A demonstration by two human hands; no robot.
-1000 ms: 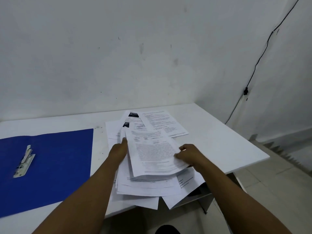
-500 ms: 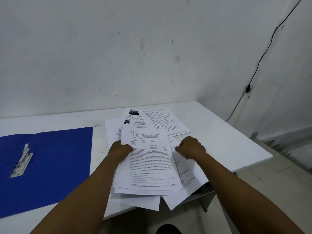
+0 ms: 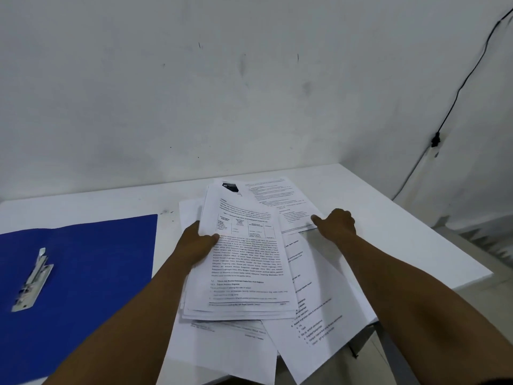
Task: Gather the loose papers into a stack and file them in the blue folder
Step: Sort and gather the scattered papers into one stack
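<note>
The left hand grips a gathered stack of printed papers at its left edge, thumb curled over the top sheet and fingers hidden beneath. The stack lies near the middle of the white table, tilted slightly, its lower end reaching toward the table's near edge. The right hand has its fingers curled on the lower right corner of a single printed sheet lying toward the table's far edge, close to the wall; whether the thumb is under the sheet cannot be told.

Beneath and beside the stack, more loose sheets fan out, and several overhang the table's near edge. One blank-looking sheet shows just left of the stack.

The blue folder lies open and flat on the left part of the table, apart from the papers, running off the picture's left edge. Its metal clip sits on the folder's left half.

A black cable runs down the white wall at the right.
</note>
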